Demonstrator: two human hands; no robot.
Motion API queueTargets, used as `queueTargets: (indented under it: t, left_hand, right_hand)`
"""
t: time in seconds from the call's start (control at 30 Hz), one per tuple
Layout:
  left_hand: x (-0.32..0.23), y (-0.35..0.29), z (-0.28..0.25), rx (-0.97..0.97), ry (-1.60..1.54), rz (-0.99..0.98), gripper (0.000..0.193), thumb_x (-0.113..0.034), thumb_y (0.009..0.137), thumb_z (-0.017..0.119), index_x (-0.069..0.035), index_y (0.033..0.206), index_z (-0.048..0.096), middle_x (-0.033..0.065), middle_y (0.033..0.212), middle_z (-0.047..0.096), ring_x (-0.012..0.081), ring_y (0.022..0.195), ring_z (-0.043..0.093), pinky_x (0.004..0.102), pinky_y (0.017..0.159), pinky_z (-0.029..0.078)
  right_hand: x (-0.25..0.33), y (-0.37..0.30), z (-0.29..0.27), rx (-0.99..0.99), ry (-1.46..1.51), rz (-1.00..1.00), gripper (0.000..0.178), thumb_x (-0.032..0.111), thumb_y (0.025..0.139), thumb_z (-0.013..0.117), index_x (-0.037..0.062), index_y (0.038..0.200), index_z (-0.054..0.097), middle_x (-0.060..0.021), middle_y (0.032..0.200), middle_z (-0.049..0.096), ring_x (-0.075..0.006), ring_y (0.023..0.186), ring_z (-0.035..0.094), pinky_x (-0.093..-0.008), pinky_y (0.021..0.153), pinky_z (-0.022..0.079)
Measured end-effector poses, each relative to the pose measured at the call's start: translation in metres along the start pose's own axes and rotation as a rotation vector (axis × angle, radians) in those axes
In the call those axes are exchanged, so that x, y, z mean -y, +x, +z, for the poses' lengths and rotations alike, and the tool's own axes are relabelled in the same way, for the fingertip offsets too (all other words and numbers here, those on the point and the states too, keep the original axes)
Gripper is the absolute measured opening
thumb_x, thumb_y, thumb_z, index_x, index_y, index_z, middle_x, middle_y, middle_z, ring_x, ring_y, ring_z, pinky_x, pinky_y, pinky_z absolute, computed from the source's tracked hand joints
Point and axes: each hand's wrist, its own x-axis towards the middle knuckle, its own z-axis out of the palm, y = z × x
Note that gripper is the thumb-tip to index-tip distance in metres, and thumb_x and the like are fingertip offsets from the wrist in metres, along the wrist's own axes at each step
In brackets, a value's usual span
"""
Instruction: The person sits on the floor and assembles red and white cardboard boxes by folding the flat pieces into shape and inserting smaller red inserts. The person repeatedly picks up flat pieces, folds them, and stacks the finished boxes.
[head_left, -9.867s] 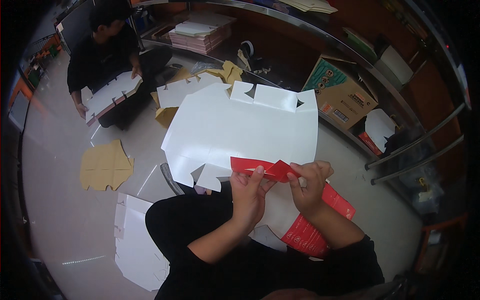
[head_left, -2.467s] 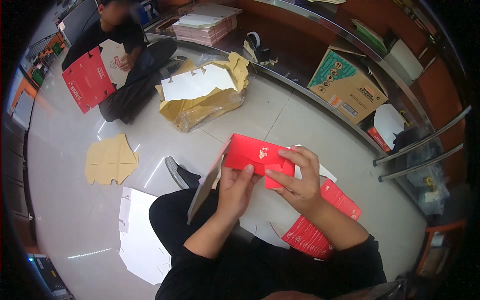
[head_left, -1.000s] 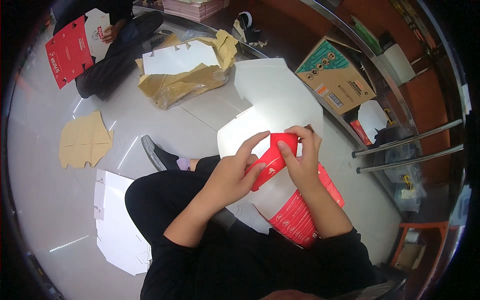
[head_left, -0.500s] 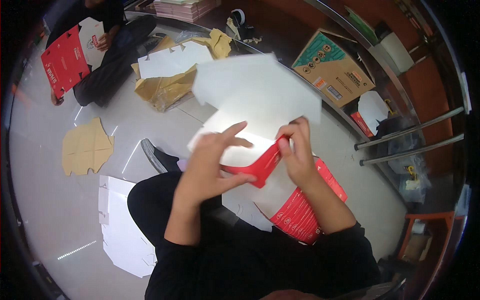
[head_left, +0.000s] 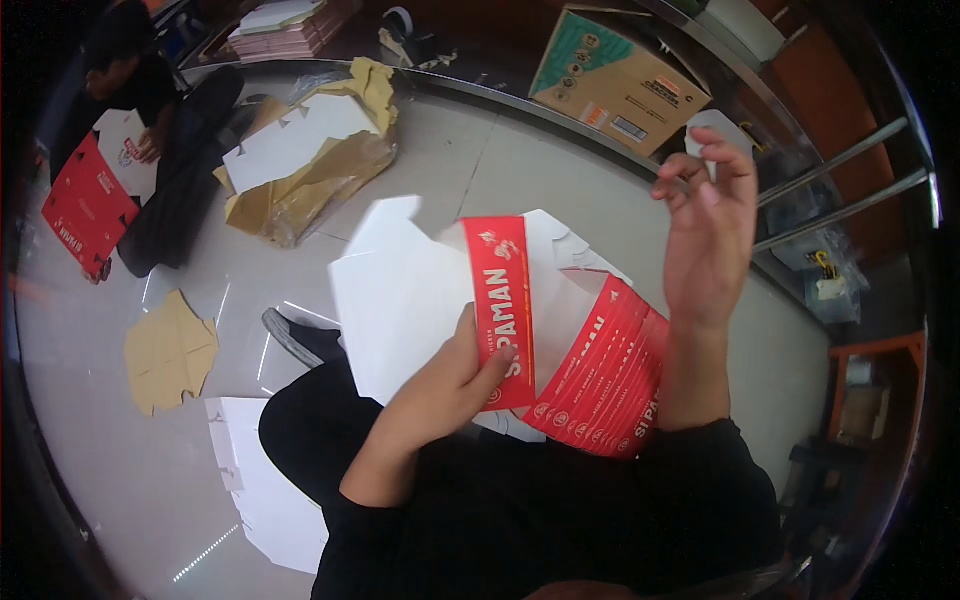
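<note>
A part-folded carton (head_left: 400, 285), white inside with a red side panel standing up, is held in front of me. My left hand (head_left: 445, 385) is closed on it, with the thumb pressed against the red panel. My right hand (head_left: 712, 235) is raised to the right, away from the carton, its fingers bent but apart and nothing visible in them. Below it, a nested stack of red-and-white cartons (head_left: 600, 385) rests by my lap, the layered red sides fanning out. The held carton overlaps the stack's left edge.
White flat cardboard blanks (head_left: 265, 490) lie by my left leg. A tan cardboard piece (head_left: 170, 350) and wrapping paper (head_left: 320, 185) with white blanks are on the floor. A co-worker at far left holds a red-and-white blank (head_left: 90, 210). A brown box (head_left: 620, 85) stands behind.
My right hand has let go of the carton and lifted up and right. My left hand now grips the red panel, which has turned upright toward me. The view has shifted.
</note>
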Motion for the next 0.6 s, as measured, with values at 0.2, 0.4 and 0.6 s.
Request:
queueTargets:
  t: [0.2,0.4,0.6]
  left_hand:
    - [0.010,0.012,-0.006,0.105,0.016,-0.087,0.036,-0.024,0.090,0.047,0.003,0.112,0.037,0.0210,0.092,0.061,0.0266,0.085,0.063,0.0332,0.074,0.048]
    - [0.009,0.011,-0.003,0.304,0.102,-0.082,0.037,-0.025,0.090,0.048,0.001,0.112,0.037,0.0186,0.093,0.062,0.0270,0.081,0.063,0.0330,0.072,0.048]
    - [-0.004,0.013,0.006,0.473,0.005,-0.321,0.038,-0.023,0.092,0.043,0.000,0.120,0.033,0.0171,0.099,0.059,0.0226,0.088,0.059,0.0333,0.079,0.045]
  right_hand:
    - [0.026,0.013,-0.052,0.042,-0.176,-0.152,0.021,0.015,0.079,0.050,0.0024,0.096,0.054,-0.0107,0.109,0.048,-0.0121,0.082,0.050,-0.0276,0.073,0.039]
    - [0.032,0.008,-0.083,0.237,-0.326,0.093,0.027,0.019,0.082,0.051,0.0018,0.102,0.053,-0.0108,0.102,0.053,-0.0142,0.083,0.052,-0.0285,0.074,0.041]
    - [-0.021,-0.007,-0.087,0.910,-0.504,0.649,0.039,0.033,0.080,0.058,0.0077,0.110,0.051,-0.0110,0.110,0.051,-0.0204,0.097,0.052,-0.0333,0.083,0.043]
